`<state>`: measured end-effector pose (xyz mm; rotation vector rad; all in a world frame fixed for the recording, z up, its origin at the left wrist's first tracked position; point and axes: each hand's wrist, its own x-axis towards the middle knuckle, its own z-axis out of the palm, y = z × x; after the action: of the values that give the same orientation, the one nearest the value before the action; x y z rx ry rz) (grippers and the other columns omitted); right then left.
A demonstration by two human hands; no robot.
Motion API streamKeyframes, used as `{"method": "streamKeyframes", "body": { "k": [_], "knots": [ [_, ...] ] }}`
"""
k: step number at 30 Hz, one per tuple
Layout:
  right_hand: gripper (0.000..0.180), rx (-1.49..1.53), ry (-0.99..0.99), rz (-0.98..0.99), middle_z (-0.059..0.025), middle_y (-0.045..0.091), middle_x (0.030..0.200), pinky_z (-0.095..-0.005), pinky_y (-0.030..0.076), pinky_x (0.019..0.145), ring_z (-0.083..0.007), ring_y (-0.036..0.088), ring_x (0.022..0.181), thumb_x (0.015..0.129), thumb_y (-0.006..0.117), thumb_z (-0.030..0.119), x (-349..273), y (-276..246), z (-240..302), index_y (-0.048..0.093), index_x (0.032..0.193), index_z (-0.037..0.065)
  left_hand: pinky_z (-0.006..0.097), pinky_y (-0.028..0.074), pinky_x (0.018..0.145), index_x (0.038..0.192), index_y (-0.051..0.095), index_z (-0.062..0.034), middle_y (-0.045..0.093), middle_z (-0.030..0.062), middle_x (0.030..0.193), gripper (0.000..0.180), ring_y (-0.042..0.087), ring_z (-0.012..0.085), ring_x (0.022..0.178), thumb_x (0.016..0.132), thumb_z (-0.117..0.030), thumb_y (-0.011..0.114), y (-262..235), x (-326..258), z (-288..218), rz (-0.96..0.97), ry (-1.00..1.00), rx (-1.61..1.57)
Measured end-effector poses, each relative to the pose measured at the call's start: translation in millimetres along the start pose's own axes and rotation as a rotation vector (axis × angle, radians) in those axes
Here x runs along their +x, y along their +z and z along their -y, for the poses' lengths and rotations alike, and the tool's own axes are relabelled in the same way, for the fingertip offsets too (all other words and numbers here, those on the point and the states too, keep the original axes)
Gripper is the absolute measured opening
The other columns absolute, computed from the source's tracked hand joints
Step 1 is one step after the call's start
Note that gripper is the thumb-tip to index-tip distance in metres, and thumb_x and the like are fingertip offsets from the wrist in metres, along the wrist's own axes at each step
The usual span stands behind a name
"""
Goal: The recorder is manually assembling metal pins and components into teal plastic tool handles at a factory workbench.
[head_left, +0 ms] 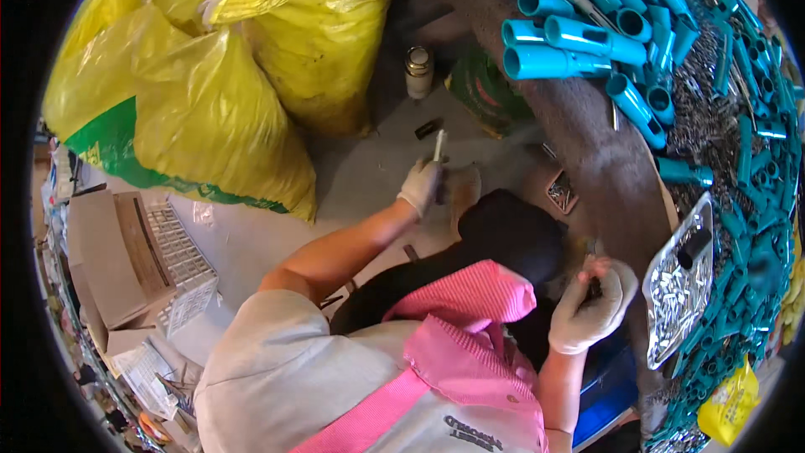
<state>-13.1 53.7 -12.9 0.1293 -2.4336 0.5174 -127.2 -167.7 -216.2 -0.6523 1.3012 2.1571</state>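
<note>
My left hand (421,184), in a white glove, is stretched out low toward the grey floor and grips a thin white stick-like tool (439,145) that points upward. My right hand (589,304), also gloved, is held near my lap with the fingers closed on a small dark part (594,287) that is too small to make out. It hovers next to a foil tray (689,285) full of small metal screws. Beyond the tray lies a heap of teal plastic tube fittings (587,38) on the brown table (587,143).
Big yellow sacks (210,75) fill the upper left. A small jar (418,71) and a green round lid (486,92) stand on the floor by the table's edge. Cardboard boxes (117,256) and a white grid tray (180,256) sit at left. A small box of screws (560,191) lies on the floor.
</note>
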Motion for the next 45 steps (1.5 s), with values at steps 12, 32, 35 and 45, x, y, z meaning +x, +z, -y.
{"method": "streamKeyframes", "body": {
  "k": [12, 32, 35, 45],
  "knots": [
    [0.070, -0.778, -0.031, 0.281, -0.0272, 0.041, 0.135, -0.0548, 0.037, 0.096, -0.0473, 0.045, 0.117, 0.078, 0.063, 0.028, 59, 51, -25, 0.033, 0.138, 0.008, 0.042, 0.049, 0.085, 0.110, 0.066, -0.0112, 0.062, 0.0161, 0.114, 0.032, 0.060, 0.0323, 0.105, 0.087, -0.030, 0.054, -126, 255, 63, -0.333, -0.205, 1.423],
    [0.052, -0.608, 0.078, 0.214, -0.0185, 0.052, 0.125, -0.0474, 0.044, 0.086, -0.0342, 0.054, 0.108, 0.072, 0.064, 0.024, 66, 39, -29, 0.053, 0.123, 0.025, 0.036, 0.047, 0.057, 0.129, 0.049, -0.0144, 0.063, 0.0115, 0.081, 0.042, 0.058, 0.0258, 0.063, 0.093, -0.037, 0.050, -82, 84, 5, 0.153, 0.184, 1.540],
    [0.060, -0.489, 0.048, 0.137, -0.0191, 0.046, 0.131, -0.0506, 0.037, 0.095, -0.0365, 0.047, 0.117, 0.065, 0.068, 0.024, 63, 39, -29, 0.055, 0.124, 0.021, 0.026, 0.032, 0.037, 0.123, 0.052, -0.0099, 0.051, 0.0029, 0.064, 0.032, 0.042, 0.0091, 0.043, 0.093, -0.021, 0.054, -56, -5, -64, 0.090, -0.004, 0.675],
    [0.055, 0.326, 0.101, -0.048, -0.0165, 0.050, 0.121, -0.0418, 0.044, 0.093, -0.0348, 0.049, 0.111, 0.067, 0.074, 0.010, -3, -4, 22, 0.056, 0.119, 0.009, 0.022, 0.026, 0.041, 0.121, 0.054, -0.0016, 0.043, -0.0045, 0.056, 0.040, 0.036, 0.0042, 0.044, 0.093, -0.030, 0.051, 254, -153, -206, 0.797, 0.500, 0.937]
  ]
}}
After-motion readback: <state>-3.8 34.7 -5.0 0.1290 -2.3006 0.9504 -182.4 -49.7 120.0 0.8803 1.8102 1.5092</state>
